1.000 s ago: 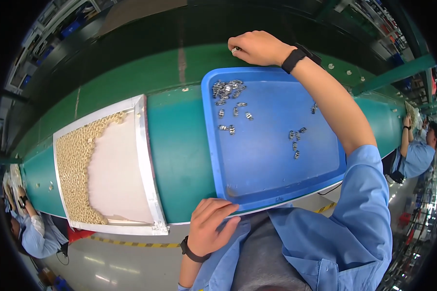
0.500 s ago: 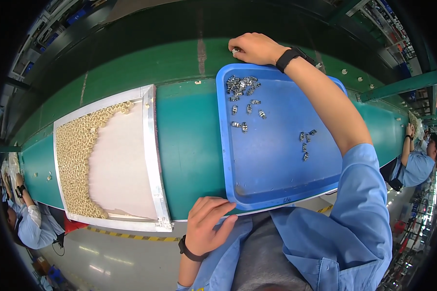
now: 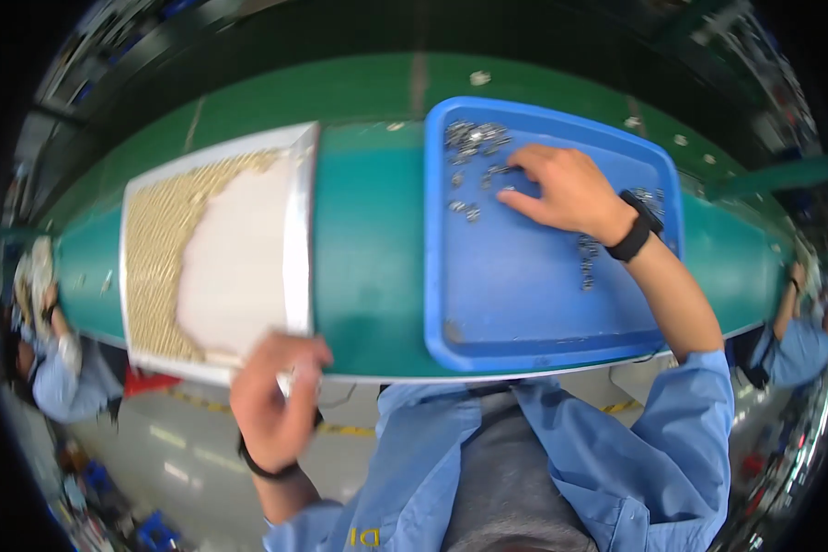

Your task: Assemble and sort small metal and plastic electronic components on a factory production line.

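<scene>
My right hand hovers over the blue plastic tray, thumb and fingers apart around a few small metal parts. A heap of these shiny metal parts lies in the tray's far left corner, and a loose group sits right of its middle. My left hand, smeared by motion, is at the near right corner of a white-edged frame; its grip is unclear. Small cream-coloured parts stand packed in rows over the frame's left side, next to a bare whitish area.
Tray and frame rest on a green bench. On the dark green strip beyond lie a small white piece and several others to the right. Co-workers in blue sit at the far left and far right.
My right hand has come back from beyond the tray into it; a small white piece now lies on the far strip. My left hand has moved left from the tray's corner to the frame.
</scene>
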`<state>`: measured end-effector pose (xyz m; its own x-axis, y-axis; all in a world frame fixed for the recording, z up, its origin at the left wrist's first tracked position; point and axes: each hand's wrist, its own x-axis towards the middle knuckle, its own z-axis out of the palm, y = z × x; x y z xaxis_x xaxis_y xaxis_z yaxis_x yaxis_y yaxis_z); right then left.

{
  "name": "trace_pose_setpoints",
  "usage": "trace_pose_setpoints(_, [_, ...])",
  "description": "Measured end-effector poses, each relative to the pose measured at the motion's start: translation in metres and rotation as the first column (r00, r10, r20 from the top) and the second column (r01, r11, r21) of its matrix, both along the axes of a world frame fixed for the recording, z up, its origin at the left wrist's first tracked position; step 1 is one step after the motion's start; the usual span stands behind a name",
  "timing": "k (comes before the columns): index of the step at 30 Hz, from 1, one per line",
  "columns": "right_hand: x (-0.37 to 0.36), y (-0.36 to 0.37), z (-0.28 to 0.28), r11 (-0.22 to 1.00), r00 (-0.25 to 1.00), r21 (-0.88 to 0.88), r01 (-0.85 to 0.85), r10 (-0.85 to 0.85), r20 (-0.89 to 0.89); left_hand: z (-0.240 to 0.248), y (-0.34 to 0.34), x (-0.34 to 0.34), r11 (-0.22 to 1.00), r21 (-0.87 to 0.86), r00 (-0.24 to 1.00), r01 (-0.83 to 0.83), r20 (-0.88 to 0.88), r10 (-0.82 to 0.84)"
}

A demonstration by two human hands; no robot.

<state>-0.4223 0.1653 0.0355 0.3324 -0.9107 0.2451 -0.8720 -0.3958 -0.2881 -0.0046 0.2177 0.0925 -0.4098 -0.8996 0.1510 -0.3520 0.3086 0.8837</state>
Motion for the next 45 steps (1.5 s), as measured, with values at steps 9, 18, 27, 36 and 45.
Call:
trace_pose_setpoints(9, [0.014, 0.006, -0.005, 0.969, 0.984, 0.233, 0.087, -0.120, 0.131, -0.065, -0.138, 0.062, 0.898, -0.323, 0.867, -0.300, 0.300, 0.398])
trace_pose_setpoints(18, [0.008, 0.056, 0.022, 0.962, 0.961, 0.256, 0.095, -0.156, 0.228, -0.095, -0.214, 0.000, 0.884, -0.313, 0.710, -0.347, 0.528, 0.466])
trace_pose_setpoints(27, [0.014, 0.082, 0.045, 0.984, 0.717, 0.163, -0.078, -0.059, 0.695, -0.130, -0.250, 0.024, 0.870, -0.386, 0.740, -0.308, 0.478, 0.474])
trace_pose_setpoints(36, [0.034, 0.115, 0.059, 0.922, 0.225, 0.310, -0.230, -0.260, 0.939, -0.046, -0.113, -0.041, 0.983, -0.051, 0.983, -0.178, -0.058, 0.175])
trace_pose_setpoints(45, [0.040, 0.128, 0.047, 0.951, 0.375, 0.041, -0.307, 0.081, 0.923, -0.033, 0.037, -0.130, 0.993, 0.034, 0.839, 0.112, -0.539, -0.076])
